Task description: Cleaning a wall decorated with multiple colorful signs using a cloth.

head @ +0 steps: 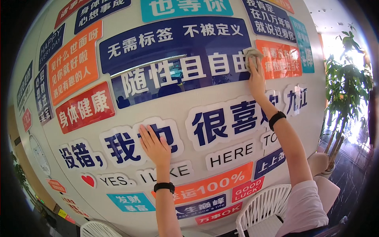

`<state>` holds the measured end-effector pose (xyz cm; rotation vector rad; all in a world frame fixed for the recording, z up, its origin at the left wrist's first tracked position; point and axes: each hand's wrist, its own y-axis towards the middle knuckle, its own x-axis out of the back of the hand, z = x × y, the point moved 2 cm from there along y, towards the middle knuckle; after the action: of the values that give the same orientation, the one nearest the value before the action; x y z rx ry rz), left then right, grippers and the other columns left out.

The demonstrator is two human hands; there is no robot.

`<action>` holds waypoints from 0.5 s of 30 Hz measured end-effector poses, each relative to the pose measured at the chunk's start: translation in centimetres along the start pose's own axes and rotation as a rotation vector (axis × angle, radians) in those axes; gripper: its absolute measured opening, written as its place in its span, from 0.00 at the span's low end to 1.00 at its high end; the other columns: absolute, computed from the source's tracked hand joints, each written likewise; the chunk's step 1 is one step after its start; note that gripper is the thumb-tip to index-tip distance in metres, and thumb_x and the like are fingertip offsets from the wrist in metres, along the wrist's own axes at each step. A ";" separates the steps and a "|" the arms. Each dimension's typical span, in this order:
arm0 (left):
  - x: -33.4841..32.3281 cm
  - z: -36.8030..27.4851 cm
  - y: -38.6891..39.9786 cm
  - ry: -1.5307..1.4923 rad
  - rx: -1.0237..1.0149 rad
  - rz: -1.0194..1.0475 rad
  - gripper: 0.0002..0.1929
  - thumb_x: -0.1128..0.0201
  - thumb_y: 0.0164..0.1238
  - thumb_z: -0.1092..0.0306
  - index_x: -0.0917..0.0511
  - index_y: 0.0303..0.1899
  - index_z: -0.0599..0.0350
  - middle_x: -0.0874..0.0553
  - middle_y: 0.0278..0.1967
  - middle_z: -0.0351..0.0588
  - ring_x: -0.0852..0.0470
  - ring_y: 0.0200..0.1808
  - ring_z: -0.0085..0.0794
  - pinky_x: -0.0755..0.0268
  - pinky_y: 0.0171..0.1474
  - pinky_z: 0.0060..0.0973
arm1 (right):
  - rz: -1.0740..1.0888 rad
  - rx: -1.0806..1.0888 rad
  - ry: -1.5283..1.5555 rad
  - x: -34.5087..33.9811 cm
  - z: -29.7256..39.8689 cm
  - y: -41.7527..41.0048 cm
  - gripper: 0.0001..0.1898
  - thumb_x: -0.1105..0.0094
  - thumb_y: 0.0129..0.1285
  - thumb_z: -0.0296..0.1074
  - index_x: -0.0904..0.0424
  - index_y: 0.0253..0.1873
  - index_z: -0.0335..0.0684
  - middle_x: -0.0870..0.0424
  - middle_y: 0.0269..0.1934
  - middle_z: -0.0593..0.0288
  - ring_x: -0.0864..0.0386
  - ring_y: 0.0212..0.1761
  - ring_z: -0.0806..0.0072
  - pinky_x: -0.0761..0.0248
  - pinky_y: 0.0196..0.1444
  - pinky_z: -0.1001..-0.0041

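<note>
My right hand [256, 80] presses a crumpled grey-beige cloth [253, 56] against the right end of a large glossy dark-blue sign panel [177, 38]. The panel bears white writing and is fixed to the pale wall [165, 111]. Just right of the cloth is an orange sign [281, 59]. Lower down, my left hand [155, 145] lies flat on a raised cut-out of dark-blue characters [174, 130], partly covering one of them. Its fingers are slightly apart and it holds nothing. A dark band circles each wrist.
White woven chairs stand at the wall's foot, one at the lower right [263, 207] and one at the lower left [99, 229]. A tall potted plant [343, 89] rises at the right above a dark marble-look floor [352, 183]. Several coloured signs cover the wall.
</note>
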<state>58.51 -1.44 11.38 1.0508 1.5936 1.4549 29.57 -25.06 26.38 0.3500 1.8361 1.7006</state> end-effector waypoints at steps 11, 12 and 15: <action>-0.1 -0.2 0.0 -0.004 0.005 0.023 0.28 0.61 0.68 0.56 0.44 0.65 0.62 0.44 0.67 0.57 0.46 0.69 0.46 0.54 0.66 0.41 | 0.083 0.299 0.461 -9.0 27.1 -0.3 0.29 0.49 0.47 0.18 0.30 0.59 0.44 0.38 0.63 0.46 0.46 0.67 0.48 0.53 0.67 0.53; -0.3 -0.3 -0.1 -0.009 0.008 0.029 0.28 0.61 0.68 0.56 0.44 0.65 0.62 0.44 0.67 0.57 0.46 0.69 0.46 0.54 0.66 0.41 | 0.029 0.436 0.434 -9.1 29.3 -1.8 0.20 0.48 0.51 0.26 0.25 0.52 0.39 0.36 0.60 0.47 0.45 0.66 0.48 0.47 0.65 0.55; 0.3 0.7 0.2 0.014 -0.017 0.024 0.28 0.62 0.69 0.57 0.46 0.66 0.63 0.45 0.67 0.58 0.48 0.69 0.48 0.56 0.67 0.42 | 0.104 0.534 0.513 -7.6 32.3 -4.0 0.20 0.48 0.51 0.28 0.25 0.51 0.41 0.35 0.59 0.49 0.43 0.66 0.51 0.42 0.63 0.57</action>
<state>59.02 -0.88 11.55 1.0555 1.5807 1.4929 55.41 -3.84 24.56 0.2331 2.6982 1.4242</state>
